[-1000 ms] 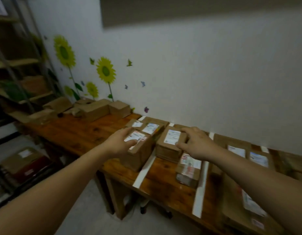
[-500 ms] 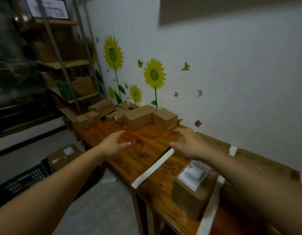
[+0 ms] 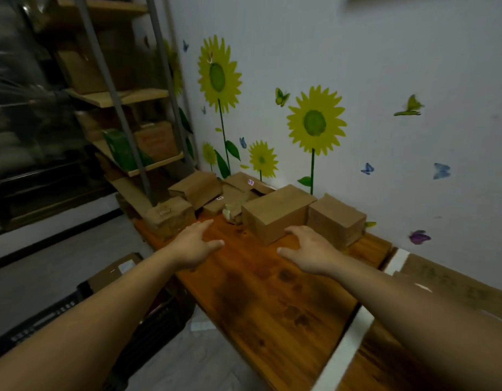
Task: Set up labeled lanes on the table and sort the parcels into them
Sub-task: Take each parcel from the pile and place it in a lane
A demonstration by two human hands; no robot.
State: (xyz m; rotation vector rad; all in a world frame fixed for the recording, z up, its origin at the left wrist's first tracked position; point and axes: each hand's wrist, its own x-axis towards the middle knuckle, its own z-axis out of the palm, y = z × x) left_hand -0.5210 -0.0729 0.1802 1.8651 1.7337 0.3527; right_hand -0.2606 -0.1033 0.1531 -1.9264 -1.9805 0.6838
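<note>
Fingers [image 3: 206, 224] of our left hand [image 3: 194, 245] are spread loose and hold nothing. Our right hand [image 3: 310, 251] is splayed and empty too, its tips just beside the large cardboard parcel [image 3: 275, 211]; we cannot tell if they touch it. Both forearms reach palm-down over the bench [image 3: 258, 292]. A smaller parcel [image 3: 335, 218] sits against the large one at the far end. A white tape strip [image 3: 347, 345] crosses the bench at right, blurred and cut off below.

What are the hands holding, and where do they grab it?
Nothing. The left hand and the right hand are both open over the table, near the big box.
</note>
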